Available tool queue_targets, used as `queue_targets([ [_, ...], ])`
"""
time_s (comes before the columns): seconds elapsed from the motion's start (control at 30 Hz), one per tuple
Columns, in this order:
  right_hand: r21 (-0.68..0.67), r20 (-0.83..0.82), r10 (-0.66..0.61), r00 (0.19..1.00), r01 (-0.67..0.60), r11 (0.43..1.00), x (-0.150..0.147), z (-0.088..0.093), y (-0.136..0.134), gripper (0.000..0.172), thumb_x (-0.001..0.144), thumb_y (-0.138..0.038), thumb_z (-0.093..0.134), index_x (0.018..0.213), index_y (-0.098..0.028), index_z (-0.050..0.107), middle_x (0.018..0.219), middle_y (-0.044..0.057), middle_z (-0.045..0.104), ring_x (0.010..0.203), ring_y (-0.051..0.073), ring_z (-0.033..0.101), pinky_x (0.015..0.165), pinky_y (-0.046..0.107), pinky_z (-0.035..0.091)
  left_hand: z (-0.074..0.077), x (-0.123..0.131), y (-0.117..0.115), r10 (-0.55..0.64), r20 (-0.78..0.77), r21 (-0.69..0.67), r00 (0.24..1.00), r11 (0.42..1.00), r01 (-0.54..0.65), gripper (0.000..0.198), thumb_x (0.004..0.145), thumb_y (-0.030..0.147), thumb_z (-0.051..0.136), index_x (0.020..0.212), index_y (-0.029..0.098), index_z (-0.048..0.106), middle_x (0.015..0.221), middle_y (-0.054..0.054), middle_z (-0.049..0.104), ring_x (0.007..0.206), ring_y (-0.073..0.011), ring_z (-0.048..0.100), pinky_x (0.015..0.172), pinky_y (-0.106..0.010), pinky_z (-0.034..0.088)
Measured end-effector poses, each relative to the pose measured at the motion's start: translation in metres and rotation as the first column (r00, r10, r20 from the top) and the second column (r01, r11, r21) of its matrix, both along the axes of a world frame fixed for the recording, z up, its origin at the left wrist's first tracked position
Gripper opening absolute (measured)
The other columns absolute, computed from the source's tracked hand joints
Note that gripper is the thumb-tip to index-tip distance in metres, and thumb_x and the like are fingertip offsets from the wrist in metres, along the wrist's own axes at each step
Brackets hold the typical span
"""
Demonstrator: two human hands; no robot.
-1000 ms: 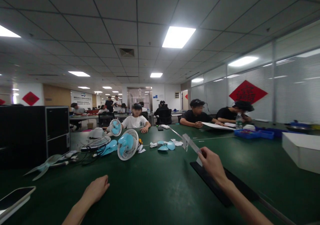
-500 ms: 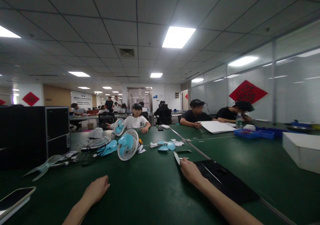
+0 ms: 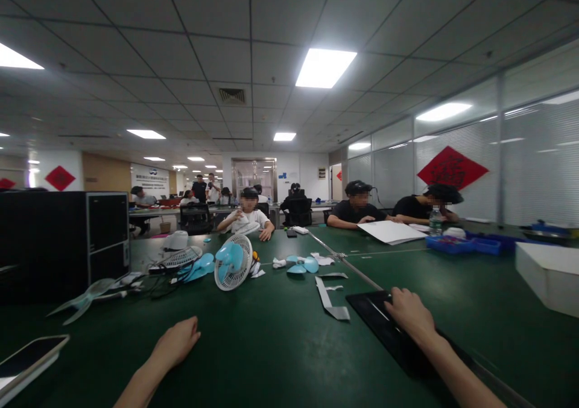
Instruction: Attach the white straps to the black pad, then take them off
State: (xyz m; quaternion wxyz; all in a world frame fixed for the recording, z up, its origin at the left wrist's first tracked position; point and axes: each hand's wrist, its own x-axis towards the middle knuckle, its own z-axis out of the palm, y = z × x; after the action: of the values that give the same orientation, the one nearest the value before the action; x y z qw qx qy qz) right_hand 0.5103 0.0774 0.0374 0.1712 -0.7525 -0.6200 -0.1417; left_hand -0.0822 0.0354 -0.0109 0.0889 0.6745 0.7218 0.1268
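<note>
Head view: green table (image 3: pixel 253 347); black panel (image 3: pixel 371 312) flat on it, probably stiff, light, slick; best held by edges. Right hand (image 3: pixel 411 316) on panel, can't tell if gripping; left hand (image 3: pixel 177 343) loosely fisted, nothing visible inside. White strip (image 3: pixel 325 296) beside panel, likely flimsy.

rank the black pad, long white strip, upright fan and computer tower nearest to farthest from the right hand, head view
1. Black pad, under the right hand
2. Long white strip, left of the pad
3. Upright fan, farther left and beyond
4. Computer tower, far left
</note>
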Motion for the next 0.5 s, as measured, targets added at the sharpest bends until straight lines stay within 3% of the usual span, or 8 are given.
queue_targets([
  [0.17,-0.078,-0.137,-0.071,0.988,0.061,0.995,0.030,-0.013,-0.011,0.025,0.086,-0.030,0.046,0.093,-0.011,0.061,0.096,0.017,0.063,0.084,0.028,0.064,0.065,0.034,0.044,0.001,0.001,0.000,0.006,-0.028,0.006,1.000,1.000,-0.006,0.016,0.086,0.032,0.043,0.086,0.021,0.054,0.095,-0.007,0.066,0.083,-0.0192,0.062,0.067,-0.028,0.043],
  [0.5,-0.137,-0.170,-0.090,0.981,0.067,0.988,0.030,-0.003,-0.010,0.023,0.086,-0.027,0.046,0.084,-0.013,0.065,0.094,0.017,0.069,0.087,0.028,0.066,0.065,0.033,0.045,-0.002,-0.001,0.002,-0.016,-0.011,0.013,1.000,1.000,0.016,0.017,0.086,0.033,0.043,0.087,0.020,0.055,0.095,-0.007,0.065,0.083,-0.0202,0.062,0.068,-0.029,0.046],
])
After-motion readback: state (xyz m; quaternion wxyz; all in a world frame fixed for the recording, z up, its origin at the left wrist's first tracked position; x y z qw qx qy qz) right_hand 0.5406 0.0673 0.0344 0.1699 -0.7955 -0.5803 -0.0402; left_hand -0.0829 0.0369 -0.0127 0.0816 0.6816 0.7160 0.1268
